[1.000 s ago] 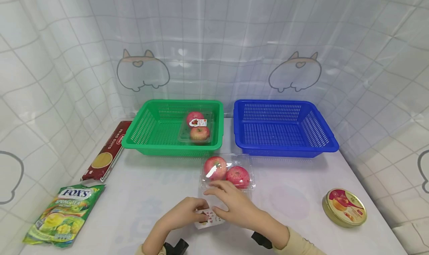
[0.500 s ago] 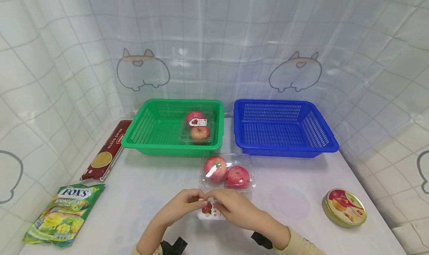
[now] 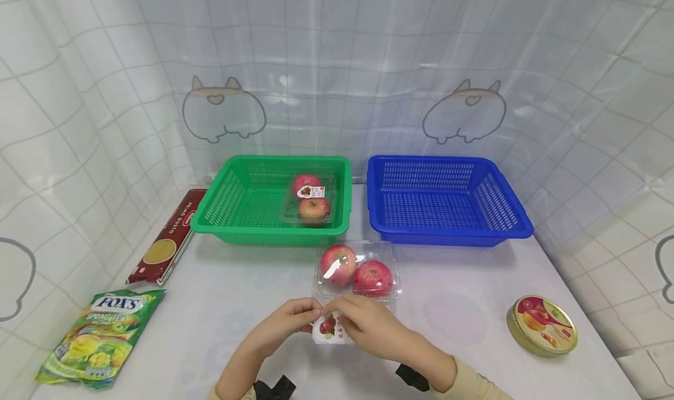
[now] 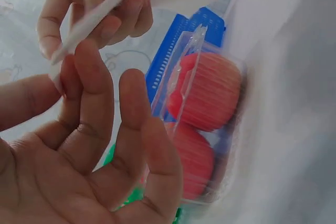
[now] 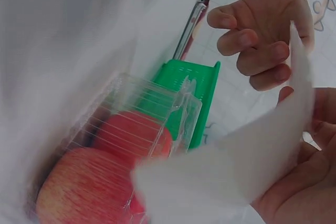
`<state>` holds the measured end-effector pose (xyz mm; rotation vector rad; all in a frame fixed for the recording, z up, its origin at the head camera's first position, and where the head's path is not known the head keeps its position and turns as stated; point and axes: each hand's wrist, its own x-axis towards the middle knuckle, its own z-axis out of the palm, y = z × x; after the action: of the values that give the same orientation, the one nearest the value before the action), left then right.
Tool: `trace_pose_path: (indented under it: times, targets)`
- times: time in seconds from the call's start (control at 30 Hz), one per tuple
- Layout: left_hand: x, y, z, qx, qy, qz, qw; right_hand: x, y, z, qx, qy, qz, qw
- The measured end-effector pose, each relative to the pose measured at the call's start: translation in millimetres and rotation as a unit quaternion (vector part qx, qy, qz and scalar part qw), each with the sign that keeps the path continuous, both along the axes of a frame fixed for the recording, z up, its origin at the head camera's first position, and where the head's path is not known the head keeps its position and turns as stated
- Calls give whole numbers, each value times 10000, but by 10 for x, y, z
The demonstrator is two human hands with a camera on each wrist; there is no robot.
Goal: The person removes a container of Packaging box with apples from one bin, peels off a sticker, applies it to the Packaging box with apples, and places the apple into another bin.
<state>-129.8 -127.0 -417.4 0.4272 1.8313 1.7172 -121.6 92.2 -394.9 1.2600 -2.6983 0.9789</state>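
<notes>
A white apple sticker label [image 3: 327, 328] printed with red fruit is held between my two hands, just in front of a clear plastic clamshell box [image 3: 358, 249] on the table. My left hand [image 3: 281, 328] pinches the label's edge between thumb and index finger, its other fingers loosely bent in the left wrist view. From the other side my right hand [image 3: 374, 328] pinches the label [image 5: 226, 174], part of its grip hidden behind the sheet. Inside the closed box lie two red apples [image 3: 373, 278].
A green basket [image 3: 221, 230] at the back left holds another labelled box of apples [image 3: 314, 208]. Right of it stands a blue basket [image 3: 447, 235]. A spaghetti pack [image 3: 168, 236] and a Fox's candy bag [image 3: 100, 338] lie left; a round gold tin [image 3: 542, 325] sits right.
Both hands have moved forward and closer together, bringing the label level near the box's front edge. The right fingers, spread a second ago, now meet at the label. The box has stayed put.
</notes>
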Motion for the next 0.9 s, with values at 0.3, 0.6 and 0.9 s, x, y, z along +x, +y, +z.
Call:
trace_pose_path:
  times: [0.3,0.6,0.9]
  targets:
    - [11,21,-67,-400,-102,66,9991,4,-27,-88,30,491,-34,9988]
    - [-10,29,-162,-1097,-40,269,9936,-39,-19,-174,-38,1454,-8,9894]
    - [40,29,-256,-1987,395,705,9767,-37,-13,-138,295,1058,-122,9939]
